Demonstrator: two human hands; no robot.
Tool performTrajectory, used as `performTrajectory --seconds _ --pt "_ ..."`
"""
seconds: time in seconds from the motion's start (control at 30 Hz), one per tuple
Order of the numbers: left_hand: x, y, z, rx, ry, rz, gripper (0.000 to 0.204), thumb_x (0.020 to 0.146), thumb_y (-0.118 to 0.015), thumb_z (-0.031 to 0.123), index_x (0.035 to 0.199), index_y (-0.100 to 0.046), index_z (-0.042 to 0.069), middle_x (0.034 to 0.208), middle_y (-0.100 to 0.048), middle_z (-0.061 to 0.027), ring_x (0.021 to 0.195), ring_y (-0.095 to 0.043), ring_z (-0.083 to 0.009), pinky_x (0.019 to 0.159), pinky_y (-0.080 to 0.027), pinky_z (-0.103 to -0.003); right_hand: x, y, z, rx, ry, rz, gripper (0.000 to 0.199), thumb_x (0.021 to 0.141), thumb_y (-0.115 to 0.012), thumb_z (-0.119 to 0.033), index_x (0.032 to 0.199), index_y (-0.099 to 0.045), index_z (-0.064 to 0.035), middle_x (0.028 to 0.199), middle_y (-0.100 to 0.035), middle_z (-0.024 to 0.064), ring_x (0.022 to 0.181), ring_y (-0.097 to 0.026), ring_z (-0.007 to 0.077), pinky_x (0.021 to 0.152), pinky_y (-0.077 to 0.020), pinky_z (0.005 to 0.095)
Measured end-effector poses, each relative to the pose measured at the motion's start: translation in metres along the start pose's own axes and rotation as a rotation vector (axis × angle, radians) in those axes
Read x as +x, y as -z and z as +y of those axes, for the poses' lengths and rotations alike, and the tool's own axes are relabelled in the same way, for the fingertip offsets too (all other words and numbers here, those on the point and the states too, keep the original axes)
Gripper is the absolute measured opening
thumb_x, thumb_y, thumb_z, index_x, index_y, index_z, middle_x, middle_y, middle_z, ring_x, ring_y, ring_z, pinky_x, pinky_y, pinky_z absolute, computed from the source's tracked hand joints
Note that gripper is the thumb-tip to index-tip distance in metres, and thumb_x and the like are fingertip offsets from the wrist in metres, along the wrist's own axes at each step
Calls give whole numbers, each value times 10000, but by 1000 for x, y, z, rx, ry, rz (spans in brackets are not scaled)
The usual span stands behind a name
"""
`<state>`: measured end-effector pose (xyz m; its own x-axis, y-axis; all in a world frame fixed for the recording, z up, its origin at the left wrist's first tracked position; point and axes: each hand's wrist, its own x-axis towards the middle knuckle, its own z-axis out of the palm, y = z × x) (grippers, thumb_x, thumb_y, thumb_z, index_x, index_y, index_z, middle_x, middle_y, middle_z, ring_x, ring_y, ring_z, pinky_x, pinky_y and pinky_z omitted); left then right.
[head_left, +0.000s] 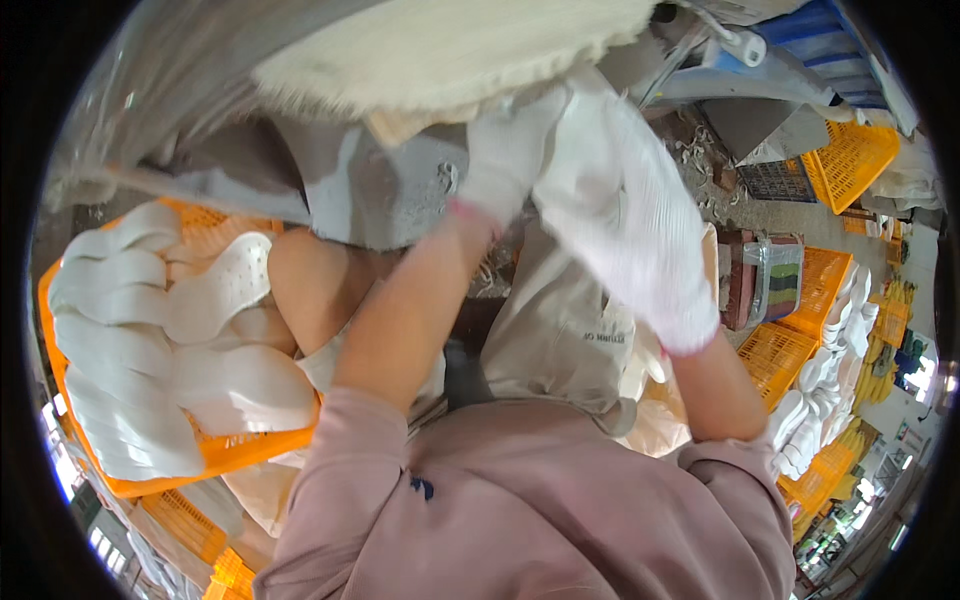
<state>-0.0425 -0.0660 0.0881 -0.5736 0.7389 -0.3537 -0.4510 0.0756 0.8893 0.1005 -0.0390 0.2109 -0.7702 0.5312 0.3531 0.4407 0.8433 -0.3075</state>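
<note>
Both my hands wear white knit gloves and come together in front of a large cream buffing wheel [450,55] with a frayed edge. Between them is a smooth white moulded piece, apparently a shoe sole [580,165], mostly covered by the gloves and blurred. My left hand [510,150] is closed at its left side, close under the wheel's rim. My right hand [640,215] wraps it from the right, fingers pointing up toward the wheel. Whether the sole touches the wheel I cannot tell. At my left, an orange crate [235,455] holds several stacked white soles [120,340].
A grey metal housing [370,190] sits under the wheel. A light apron [550,320] covers my lap. To the right are orange crates [775,365], more white soles [825,385] and a bundle of coloured blocks [775,280]. Scraps [700,150] litter the floor.
</note>
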Motion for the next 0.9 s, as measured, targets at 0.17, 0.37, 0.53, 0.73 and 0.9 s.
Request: performTrajectory --seconds 0.17,0.37,0.53,0.73,0.9 --pt "-27 29 11 -180 234 -403 570 985 -757 372 1366 -623 -30 1277 -709 -165 1191 -691 -306 1012 -580 -451 -35 -23 10 -404 267 -146 450 896 -702 -201 1344 -684 -161 1277 -709 39 1118 -707 243 951 -579 401" --pt "-52 66 15 -861 212 -280 669 1054 -520 641 1281 -638 24 1174 -725 -172 1010 -711 -337 876 -612 -460 -46 -35 -70 141 154 -156 499 891 -739 -179 1377 -689 -77 1258 -734 135 993 -745 284 820 -602 384" --pt "2 76 1 -597 -43 120 387 1097 -515 400 1234 -658 68 1122 -717 -141 968 -705 -300 824 -599 -428 -7 -63 -62 109 108 -106 419 882 -727 -223 1277 -698 -84 891 -726 183 758 -728 367 672 -593 458" --pt "-9 79 -8 -434 -13 -43 363 1108 -473 348 1278 -654 83 1177 -727 -105 1099 -685 -255 1007 -520 -351 -5 -85 -54 85 99 65 358 894 -745 -259 1211 -740 -91 873 -733 150 716 -715 346 657 -580 434" --pt "-29 65 -9 707 -646 12 462 1037 -568 395 1320 -632 35 1112 -738 -202 1050 -728 -368 938 -582 -423 29 -73 -70 95 -64 54 237 907 -742 -272 1042 -716 -79 882 -721 191 895 -729 380 746 -570 454"
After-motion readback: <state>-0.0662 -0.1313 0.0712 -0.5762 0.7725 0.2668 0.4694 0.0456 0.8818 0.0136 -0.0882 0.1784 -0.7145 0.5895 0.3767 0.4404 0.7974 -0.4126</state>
